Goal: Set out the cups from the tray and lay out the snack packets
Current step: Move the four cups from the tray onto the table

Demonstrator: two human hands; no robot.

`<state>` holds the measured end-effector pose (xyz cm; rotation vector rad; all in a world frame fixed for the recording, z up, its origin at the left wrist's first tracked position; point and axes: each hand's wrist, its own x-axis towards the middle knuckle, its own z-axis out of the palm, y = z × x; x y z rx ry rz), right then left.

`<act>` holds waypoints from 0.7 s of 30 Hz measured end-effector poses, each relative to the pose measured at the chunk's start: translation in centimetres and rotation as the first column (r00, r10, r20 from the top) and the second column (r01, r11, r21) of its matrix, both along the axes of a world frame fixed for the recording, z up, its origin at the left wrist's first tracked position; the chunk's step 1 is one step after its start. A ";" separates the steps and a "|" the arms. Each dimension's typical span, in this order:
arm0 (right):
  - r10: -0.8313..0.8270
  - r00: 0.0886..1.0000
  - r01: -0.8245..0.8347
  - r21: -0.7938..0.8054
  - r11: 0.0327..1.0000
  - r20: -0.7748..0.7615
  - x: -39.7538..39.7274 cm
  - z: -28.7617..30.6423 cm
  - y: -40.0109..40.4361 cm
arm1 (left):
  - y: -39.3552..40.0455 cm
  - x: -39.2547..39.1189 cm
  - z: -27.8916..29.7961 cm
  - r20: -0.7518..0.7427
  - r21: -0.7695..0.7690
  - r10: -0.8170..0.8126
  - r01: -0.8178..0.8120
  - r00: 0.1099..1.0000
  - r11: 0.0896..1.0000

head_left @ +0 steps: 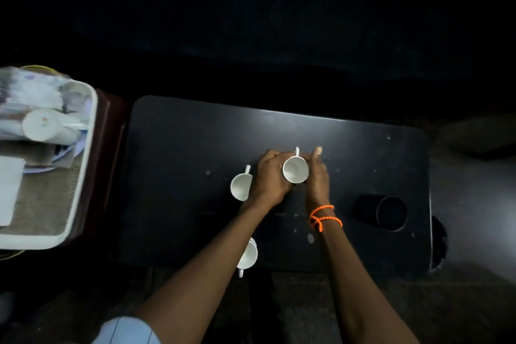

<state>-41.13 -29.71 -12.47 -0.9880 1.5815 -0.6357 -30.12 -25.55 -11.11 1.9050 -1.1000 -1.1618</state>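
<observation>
A white cup (295, 169) is being clasped between the left hand (270, 179) and right hand (317, 176), handle at 12 o'clock; no writing is being shown legibly.

Single head-worn view, steeply downward over dark table (195, 148), hands close below, tray at left edge (83, 176)

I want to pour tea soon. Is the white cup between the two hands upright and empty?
Upright and empty: the white cup shows its open mouth and a bare white inside.
</observation>
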 end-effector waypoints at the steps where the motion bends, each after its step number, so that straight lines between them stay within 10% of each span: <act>1: -0.023 1.000 0.024 0.044 0.999 -0.017 -1.1 -0.5 0.5 | 0.0 -0.8 -0.6 0.032 0.030 -0.062 0.061 0.998 0.998; 8: -0.094 0.996 0.093 0.201 0.975 -0.001 -4.2 -2.5 2.4 | 0.3 -3.8 -2.8 0.161 0.138 -0.296 0.275 0.941 0.951; 21: -0.041 0.988 0.067 0.172 0.983 -0.152 -4.6 -2.0 1.7 | 1.3 -4.5 -3.6 0.060 0.123 -0.249 0.240 0.967 0.963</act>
